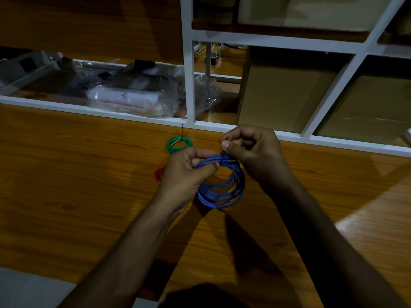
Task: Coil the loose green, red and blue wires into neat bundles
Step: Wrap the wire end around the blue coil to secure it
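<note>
1. Blue coil (220, 187) held up just above the table (77, 174), over its middle and toward the far edge. Light, springy; loops likely to fan open if let go.
2. Left hand (186, 172) clenched round the coil's left side, thumb pressing the strands together.
3. Right hand (251, 154) pinching something small and dark at the coil's top, seemingly a tie; cannot tell for certain.
4. Best held right where the strands bunch, beside the tie; insulation probably slick.
5. Red coil (159, 174) flat on the table, mostly hidden behind the left hand.
6. Green coil (179, 143) near the far edge, already bound with a dark tie.
</note>
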